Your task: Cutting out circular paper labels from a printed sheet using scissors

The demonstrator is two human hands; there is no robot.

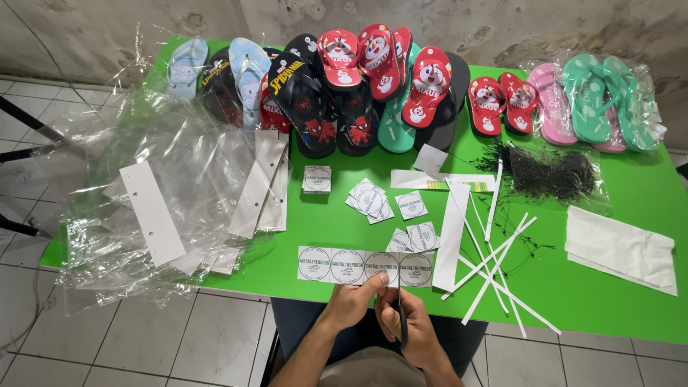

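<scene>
left hand (349, 301): grip pinched on flat paper label strip (365, 266) at near desk (573, 287) edge | right hand (405, 326): grip closed around dark scissors (402, 321) | glossy plastic bags (165, 193) left | rubber sandals (358, 79) far

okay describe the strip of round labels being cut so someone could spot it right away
On the green table, look at the near edge, just above the person's hands. The label strip lies there, pinched by the left hand. Unlike the loose single labels farther back, it is four joined white squares with circles.
</scene>
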